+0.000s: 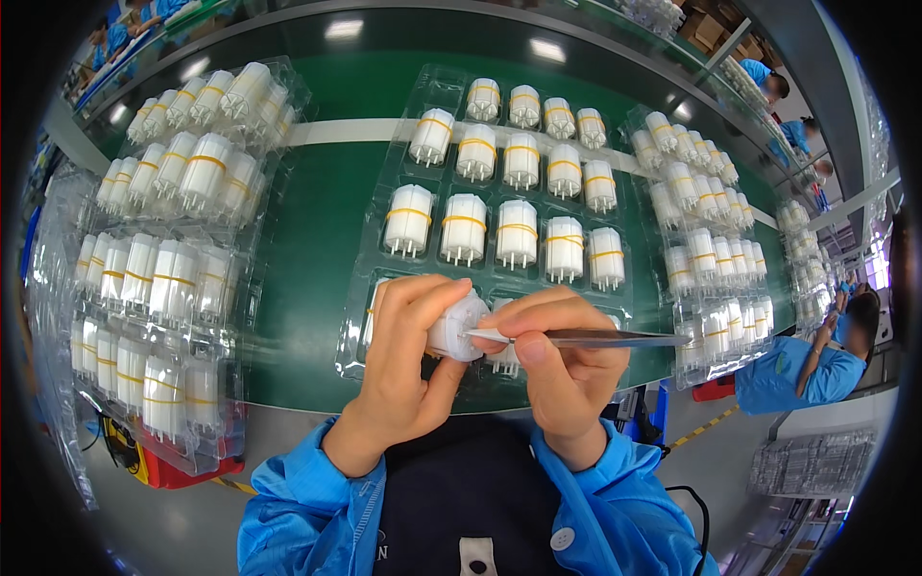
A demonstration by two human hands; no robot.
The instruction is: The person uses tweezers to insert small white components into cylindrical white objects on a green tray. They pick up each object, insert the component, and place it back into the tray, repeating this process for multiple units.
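Your left hand (408,360) grips the white plug (459,326) tight. Right hand (557,360) pinches the tweezers (586,337), tip touching the plug, w/ the tray (384,173) just behind. Keep the plug steady & poke softly.

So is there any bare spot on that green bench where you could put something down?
Some. A bare green strip runs between the left stack of trays and the middle tray. More bare green lies beyond the middle tray. The right tray stack nearly abuts the middle one. Near the edge, the left hand and right hand crowd things.
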